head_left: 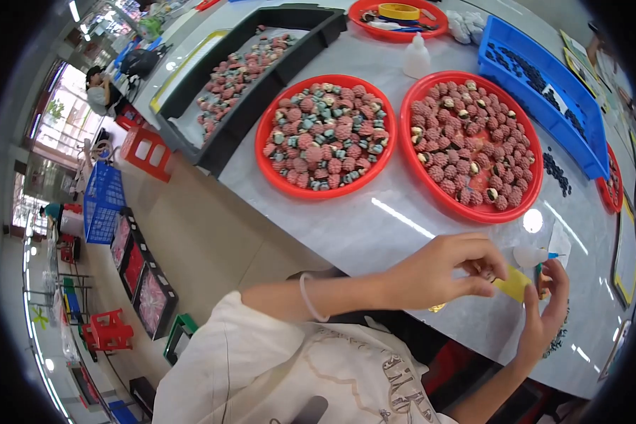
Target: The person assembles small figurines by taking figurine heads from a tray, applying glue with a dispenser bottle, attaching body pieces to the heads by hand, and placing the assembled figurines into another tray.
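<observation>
Two bare hands worked over the table (353, 230), inside its near edge: the left hand (466, 268) closed finger and thumb on one end of a yellow strip (513, 284); the right hand (544, 311) met the other end, its grip too hidden to tell. Light, even tension probably served best, with fingertips off the middle. The strip looked flat, thin and tilted. Beyond it lay a white bottle (526, 254) and, toward the far edge, two red trays (318, 193) of pink berry-shaped beads (312, 153).

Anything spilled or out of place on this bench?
Small dark pieces lie loose on the glossy grey tabletop beside the blue rectangular plastic tray; similar ones sit inside it. Possibly spilled, possibly set there.
</observation>
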The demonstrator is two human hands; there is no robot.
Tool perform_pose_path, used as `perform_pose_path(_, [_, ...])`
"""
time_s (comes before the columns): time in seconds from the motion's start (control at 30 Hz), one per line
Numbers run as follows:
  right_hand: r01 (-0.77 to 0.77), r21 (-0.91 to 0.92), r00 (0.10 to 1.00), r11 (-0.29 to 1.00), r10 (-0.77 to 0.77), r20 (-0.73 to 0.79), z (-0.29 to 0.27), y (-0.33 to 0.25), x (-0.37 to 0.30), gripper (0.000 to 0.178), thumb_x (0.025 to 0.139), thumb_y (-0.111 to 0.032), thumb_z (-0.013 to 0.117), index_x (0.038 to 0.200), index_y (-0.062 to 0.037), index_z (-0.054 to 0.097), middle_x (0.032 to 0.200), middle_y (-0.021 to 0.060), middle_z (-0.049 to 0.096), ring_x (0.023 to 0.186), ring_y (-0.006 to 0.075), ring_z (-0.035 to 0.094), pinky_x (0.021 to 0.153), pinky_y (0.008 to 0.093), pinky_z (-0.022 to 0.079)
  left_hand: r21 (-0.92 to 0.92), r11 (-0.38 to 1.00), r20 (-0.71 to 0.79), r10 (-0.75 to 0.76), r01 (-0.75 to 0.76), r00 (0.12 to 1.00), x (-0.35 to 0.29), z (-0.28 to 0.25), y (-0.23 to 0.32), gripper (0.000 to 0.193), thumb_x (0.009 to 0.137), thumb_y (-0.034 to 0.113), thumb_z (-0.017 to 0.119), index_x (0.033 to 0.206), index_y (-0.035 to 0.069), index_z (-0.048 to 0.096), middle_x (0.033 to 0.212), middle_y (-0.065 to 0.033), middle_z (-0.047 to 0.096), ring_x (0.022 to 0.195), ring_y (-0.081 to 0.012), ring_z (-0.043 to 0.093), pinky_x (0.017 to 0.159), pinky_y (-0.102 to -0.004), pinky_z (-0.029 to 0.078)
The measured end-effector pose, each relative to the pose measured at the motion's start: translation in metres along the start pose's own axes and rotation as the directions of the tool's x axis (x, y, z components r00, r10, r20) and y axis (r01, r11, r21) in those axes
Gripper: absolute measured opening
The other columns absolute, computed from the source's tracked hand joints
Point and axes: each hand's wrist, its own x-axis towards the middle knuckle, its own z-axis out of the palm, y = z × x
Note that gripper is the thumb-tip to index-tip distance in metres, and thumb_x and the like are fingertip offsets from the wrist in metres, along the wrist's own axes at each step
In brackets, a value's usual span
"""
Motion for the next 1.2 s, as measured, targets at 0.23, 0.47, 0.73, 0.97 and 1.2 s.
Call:
perform_pose_path(0.23, [-0.031, 0.049, 0.997, 0.998, 0.027, 0.069, 0.015, -0.008, 0.014, 0.034, 0.075, -0.010, 0.053, 0.107, 0.0004, 0.046, 0.102, 0.0081, 0.052, 0.088, 0.0126, 0.047, 0.077, 0.0244, 0.036, -0.492, 0.862, -0.087, -0.190, 0.124, 0.978, -0.017, 0.022, -0.026, 0.018, 0.076, 0.001, 0.055, 0.093, -0.001, 0.050, 0.095, -0.0072, 0.048, 0.084, -0.0124, 0.049, 0.075, -0.0257, 0.041])
perform_pose_path(0.47, [-0.075, 0.130, 0.996, 0.989, 0.069, 0.053, 0.022, -0.002, 0.016, 0.027, 0.078, -0.011, 0.051, 0.101, 0.0023, 0.049, 0.094, 0.0101, 0.055, 0.089, 0.0160, 0.050, 0.081, 0.0270, 0.036, -0.589, 0.787, -0.047, -0.263, 0.186, 0.964, -0.017, 0.015, -0.031, 0.021, 0.076, 0.003, 0.055, 0.095, -0.001, 0.047, 0.101, -0.0115, 0.047, 0.089, -0.0153, 0.051, 0.078, -0.0275, 0.042])
perform_pose_path(0.73, [-0.146, 0.456, 0.989, 0.878, 0.142, 0.044, -0.005, 0.004, -0.006, 0.054, 0.075, -0.041, 0.054, 0.102, 0.0044, 0.046, 0.082, 0.0059, 0.049, 0.068, 0.0124, 0.049, 0.059, 0.0222, 0.039, -0.674, 0.697, -0.024, -0.352, 0.245, 0.936, -0.017, 0.015, -0.025, 0.018, 0.078, 0.005, 0.053, 0.094, 0.000, 0.047, 0.098, -0.0129, 0.048, 0.086, -0.0166, 0.052, 0.073, -0.0270, 0.044])
perform_pose_path(0.97, [-0.117, 0.525, 0.982, 0.843, 0.178, -0.068, -0.017, 0.004, -0.009, 0.058, 0.058, -0.042, 0.071, 0.090, -0.0010, 0.046, 0.086, 0.0102, 0.048, 0.065, 0.0129, 0.049, 0.050, 0.0198, 0.036, -0.571, 0.804, -0.073, -0.251, 0.166, 0.965, -0.016, 0.013, -0.036, 0.021, 0.071, 0.007, 0.062, 0.086, 0.003, 0.048, 0.097, -0.0152, 0.049, 0.084, -0.0193, 0.053, 0.070, -0.0277, 0.045])
perform_pose_path(1.2, [-0.082, 0.594, 0.973, 0.800, 0.192, -0.125, -0.015, 0.000, -0.014, 0.054, 0.061, -0.040, 0.070, 0.090, -0.0019, 0.046, 0.086, 0.0118, 0.051, 0.072, 0.0140, 0.051, 0.051, 0.0159, 0.036, -0.586, 0.797, -0.044, -0.213, 0.147, 0.976, -0.016, 0.012, -0.039, 0.020, 0.075, 0.007, 0.058, 0.092, -0.001, 0.051, 0.101, -0.0150, 0.051, 0.087, -0.0146, 0.052, 0.078, -0.0255, 0.041])
